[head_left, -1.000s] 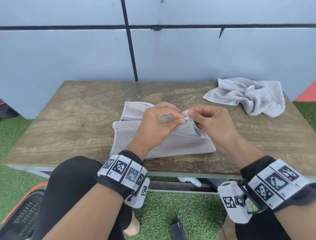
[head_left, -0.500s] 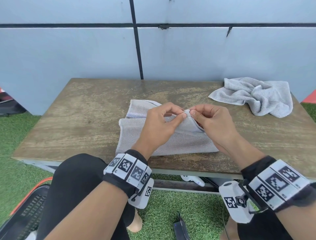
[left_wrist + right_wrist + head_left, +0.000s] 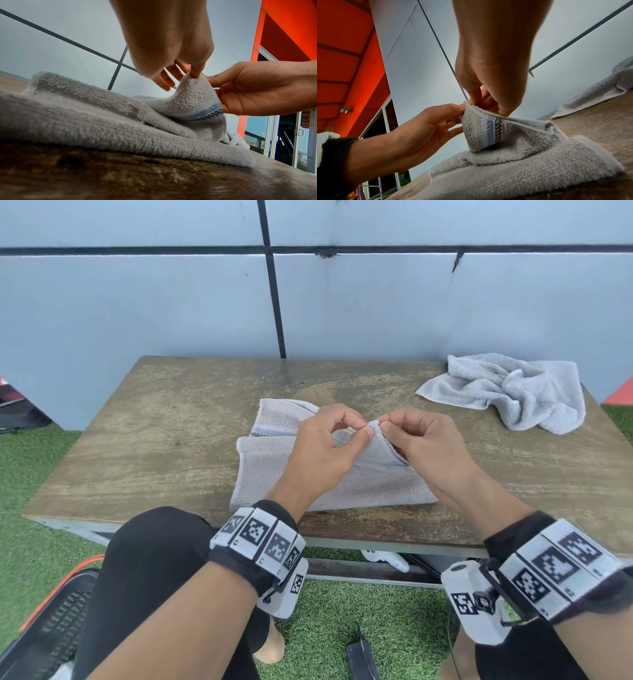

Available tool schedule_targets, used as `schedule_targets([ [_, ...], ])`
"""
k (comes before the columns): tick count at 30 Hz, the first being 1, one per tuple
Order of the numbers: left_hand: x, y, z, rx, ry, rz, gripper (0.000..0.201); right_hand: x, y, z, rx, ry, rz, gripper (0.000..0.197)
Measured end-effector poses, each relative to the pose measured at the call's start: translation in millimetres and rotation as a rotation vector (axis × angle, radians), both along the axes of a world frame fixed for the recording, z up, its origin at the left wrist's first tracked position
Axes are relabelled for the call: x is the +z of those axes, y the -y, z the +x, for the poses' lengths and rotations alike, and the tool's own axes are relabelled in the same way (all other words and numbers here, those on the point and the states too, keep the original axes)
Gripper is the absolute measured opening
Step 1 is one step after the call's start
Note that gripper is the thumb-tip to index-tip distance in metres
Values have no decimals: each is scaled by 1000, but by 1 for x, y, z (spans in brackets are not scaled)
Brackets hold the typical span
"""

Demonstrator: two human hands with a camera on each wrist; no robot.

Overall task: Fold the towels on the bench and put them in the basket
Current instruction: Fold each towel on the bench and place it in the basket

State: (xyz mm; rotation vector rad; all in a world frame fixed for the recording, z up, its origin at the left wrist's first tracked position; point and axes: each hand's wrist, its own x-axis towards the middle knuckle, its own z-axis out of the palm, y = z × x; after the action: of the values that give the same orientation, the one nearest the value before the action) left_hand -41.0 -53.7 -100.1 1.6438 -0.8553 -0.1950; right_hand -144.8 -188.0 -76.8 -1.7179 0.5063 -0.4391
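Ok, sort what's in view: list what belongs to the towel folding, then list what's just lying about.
Job:
- striped towel, a corner pinched by left hand and right hand
- crumpled towel, unfolded
- bench

Lying about:
- keyboard on the grass
- dark device on the grass
- white object under the bench

No basket in view.

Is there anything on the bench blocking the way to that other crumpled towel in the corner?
Nothing visible: bare bench lies between the hands and the crumpled towel. Both hands are busy pinching a corner of the half-folded towel.
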Motion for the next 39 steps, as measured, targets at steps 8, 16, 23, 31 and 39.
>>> schedule_targets([
  [8,-2,3,-2,2,-4,-19,7,1,1,-3,27,4,16,12],
  [16,-4,3,-3,-48,60,-15,8,3,2,-8,96,-5,-49,5],
  [23,5,-6,6,-148,186,101,10,11,7,-10,93,17,-227,21],
  [31,25,-32,51,-281,386,418,15,15,24,-10,-13,139,-163,13],
  [39,20,-34,49,-334,429,549,24,21,19,-9,-6,172,-134,13],
])
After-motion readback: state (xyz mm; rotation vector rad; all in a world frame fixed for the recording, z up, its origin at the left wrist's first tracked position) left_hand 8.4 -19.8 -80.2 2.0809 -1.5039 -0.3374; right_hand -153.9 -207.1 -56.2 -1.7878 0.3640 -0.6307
